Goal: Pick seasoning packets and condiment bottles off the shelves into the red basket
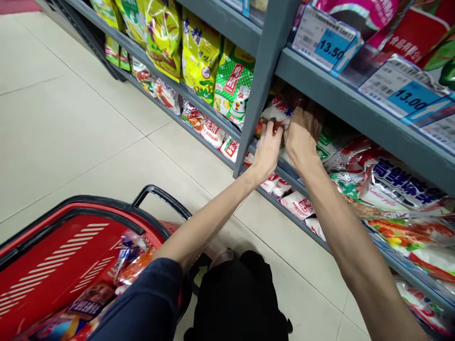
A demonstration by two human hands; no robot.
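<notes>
My left hand is at the front of a grey shelf, its fingers curled over the near end of a white and red seasoning bag. Close beside it, my right hand reaches deeper into the same shelf opening with the wrist bent. Its fingertips are hidden in the shadow behind that bag. Right of my hands lie a green and white bag and a large silvery bag with dark blue lettering.
A grey upright stands just left of my hands, with yellow and green seasoning bags beyond it. A shelf edge with price labels overhangs my right hand. A red basket holding packaged goods stands on the tiled floor at lower left.
</notes>
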